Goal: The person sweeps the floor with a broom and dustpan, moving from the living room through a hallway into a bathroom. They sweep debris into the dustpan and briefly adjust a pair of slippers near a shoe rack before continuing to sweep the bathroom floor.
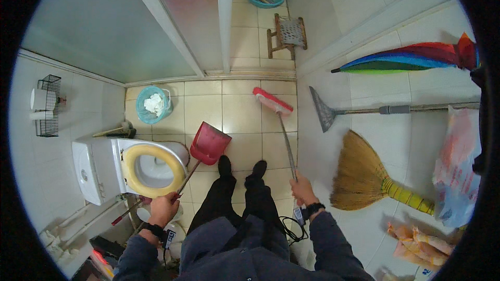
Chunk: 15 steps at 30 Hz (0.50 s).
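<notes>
My left hand (164, 207) is closed round the handle of a red dustpan (211, 144). The pan lies low over the tiled floor, just ahead of my left foot, and looks bare inside apart from a dark mark near its front edge. In my right hand (304, 189) is the grey stick of a red broom (273, 100). Its head, with pale bristles, rests near the right wall, before the sliding door's track. Both wrists wear a black band with a small tagged device.
Left stand a toilet (154, 169) with a yellow seat ring and a blue bin (153, 105) holding white paper. A straw broom (361, 175), a squeegee (324, 111) and an umbrella (406, 54) hang on the right wall. Past the track are a stool (291, 33) and a basin (254, 2).
</notes>
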Motion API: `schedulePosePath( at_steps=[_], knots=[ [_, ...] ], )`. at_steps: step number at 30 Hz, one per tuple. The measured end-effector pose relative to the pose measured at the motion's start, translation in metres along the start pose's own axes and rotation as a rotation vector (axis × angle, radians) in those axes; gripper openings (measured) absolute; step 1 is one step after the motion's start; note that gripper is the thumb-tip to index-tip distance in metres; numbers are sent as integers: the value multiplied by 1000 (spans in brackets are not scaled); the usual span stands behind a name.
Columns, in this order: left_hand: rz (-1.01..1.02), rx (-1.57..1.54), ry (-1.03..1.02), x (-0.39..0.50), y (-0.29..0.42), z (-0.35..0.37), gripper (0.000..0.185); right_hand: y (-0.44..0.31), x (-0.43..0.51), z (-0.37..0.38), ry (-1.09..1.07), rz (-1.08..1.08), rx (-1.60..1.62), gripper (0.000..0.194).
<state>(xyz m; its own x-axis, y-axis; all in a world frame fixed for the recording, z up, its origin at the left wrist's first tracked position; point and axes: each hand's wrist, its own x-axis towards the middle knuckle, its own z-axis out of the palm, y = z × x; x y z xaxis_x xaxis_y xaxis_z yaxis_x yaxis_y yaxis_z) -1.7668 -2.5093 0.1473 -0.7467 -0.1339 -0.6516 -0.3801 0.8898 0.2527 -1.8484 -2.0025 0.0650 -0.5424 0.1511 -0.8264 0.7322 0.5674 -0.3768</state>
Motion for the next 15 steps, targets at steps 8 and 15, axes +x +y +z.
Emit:
schedulePosePath(
  at_steps=[8,15],
  knots=[
    [-130,37,-30,-4,6,4,28,-15,167,-76,87,-151,-328,45],
    [-142,-76,45,-12,29,12,27,6,153,-78,-24,-141,-419,40]
  ],
)
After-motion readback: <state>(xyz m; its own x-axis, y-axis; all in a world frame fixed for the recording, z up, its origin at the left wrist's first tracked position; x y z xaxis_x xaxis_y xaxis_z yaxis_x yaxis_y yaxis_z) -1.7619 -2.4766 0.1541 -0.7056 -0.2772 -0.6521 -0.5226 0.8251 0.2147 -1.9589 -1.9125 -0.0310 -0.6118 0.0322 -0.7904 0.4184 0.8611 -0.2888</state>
